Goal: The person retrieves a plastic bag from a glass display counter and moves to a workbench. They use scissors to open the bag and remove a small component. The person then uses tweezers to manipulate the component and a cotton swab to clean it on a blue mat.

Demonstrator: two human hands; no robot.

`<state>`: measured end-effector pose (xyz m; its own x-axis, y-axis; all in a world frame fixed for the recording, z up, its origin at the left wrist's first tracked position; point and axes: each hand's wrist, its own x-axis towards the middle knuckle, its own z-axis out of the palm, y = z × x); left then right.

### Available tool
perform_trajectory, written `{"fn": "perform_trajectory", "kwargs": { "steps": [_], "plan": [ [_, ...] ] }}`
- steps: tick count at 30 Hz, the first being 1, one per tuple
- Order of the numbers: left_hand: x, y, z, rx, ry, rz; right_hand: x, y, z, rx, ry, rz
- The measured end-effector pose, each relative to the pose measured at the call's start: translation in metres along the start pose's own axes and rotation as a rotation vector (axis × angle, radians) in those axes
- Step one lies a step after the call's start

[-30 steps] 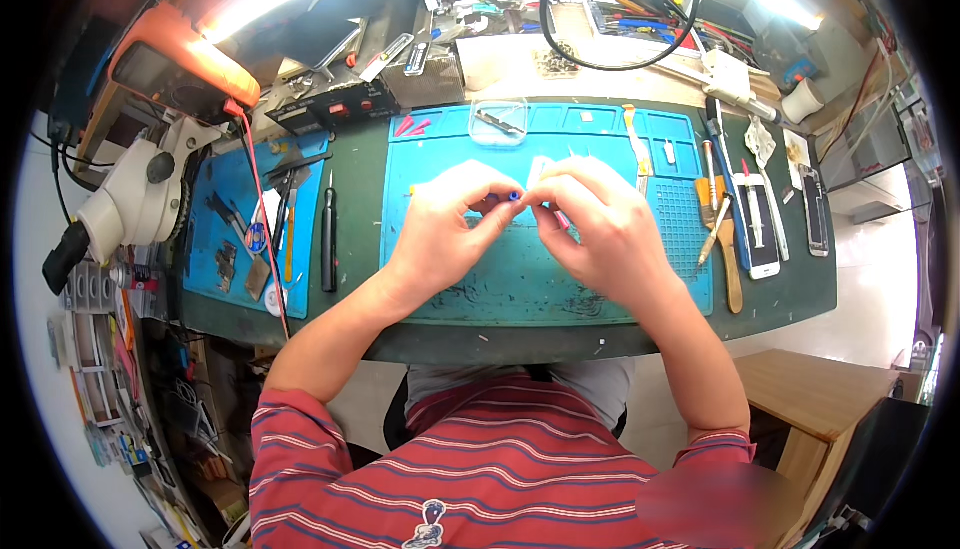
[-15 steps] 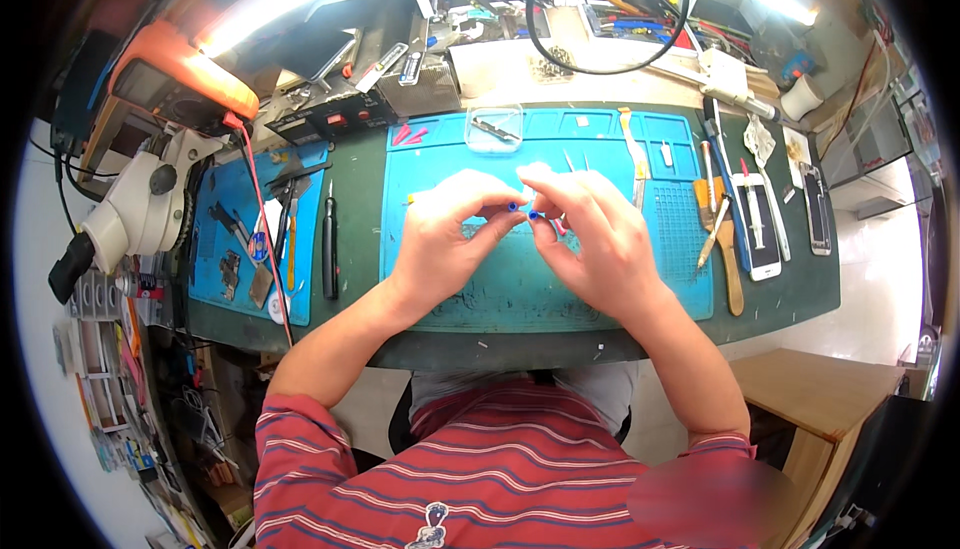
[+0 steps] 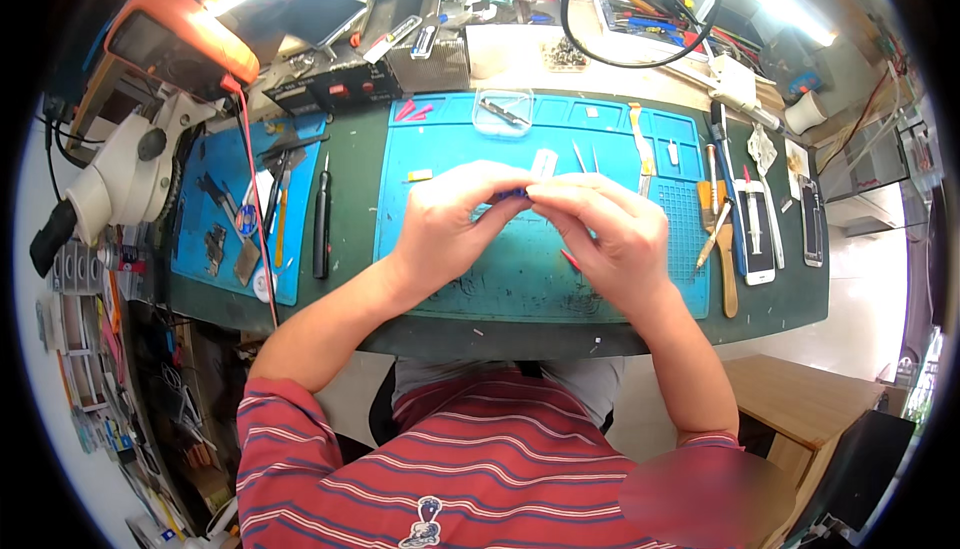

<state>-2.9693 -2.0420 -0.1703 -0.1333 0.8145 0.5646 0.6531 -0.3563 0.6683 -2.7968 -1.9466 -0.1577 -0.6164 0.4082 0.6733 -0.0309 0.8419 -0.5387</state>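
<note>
My left hand (image 3: pixel 447 219) and my right hand (image 3: pixel 618 239) meet above the middle of the blue work mat (image 3: pixel 470 294). Both are closed in a pinch with fingertips touching. A small dark-blue piece (image 3: pixel 512 193) shows at my left fingertips; the fingers cover most of it. What my right fingers pinch is hidden. A thin red tip (image 3: pixel 571 261) sticks out below my right hand; whether it is held or lies on the mat, I cannot tell. Just beyond the fingertips is a small white piece (image 3: pixel 543 163), partly covered by the right hand.
A clear box (image 3: pixel 503 114) and pink pieces (image 3: pixel 412 112) sit at the mat's far edge. To the right lie a brush (image 3: pixel 729 269), a syringe (image 3: pixel 753 224) and phones (image 3: pixel 813 229). On the left are a black pen-shaped tool (image 3: pixel 322 224), a multimeter (image 3: pixel 185 34) and a white microscope arm (image 3: pixel 140 169).
Both hands have brought their fingertips together; a gap with two blue ends showed between them before. The whole view has shifted slightly, and the white piece shows more beyond the fingers.
</note>
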Motion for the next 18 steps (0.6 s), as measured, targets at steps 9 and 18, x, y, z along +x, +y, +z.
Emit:
{"fn": "perform_trajectory", "kwargs": {
  "steps": [9,18],
  "plan": [
    [-0.001,0.005,-0.004,-0.386,-0.094,-0.428,-0.014,-0.007,-0.026,-0.336,-0.265,0.426],
    [-0.002,0.0,-0.002,-0.313,-0.133,-0.373,-0.017,-0.008,-0.003,-0.502,-0.288,0.312]
  ]
}}
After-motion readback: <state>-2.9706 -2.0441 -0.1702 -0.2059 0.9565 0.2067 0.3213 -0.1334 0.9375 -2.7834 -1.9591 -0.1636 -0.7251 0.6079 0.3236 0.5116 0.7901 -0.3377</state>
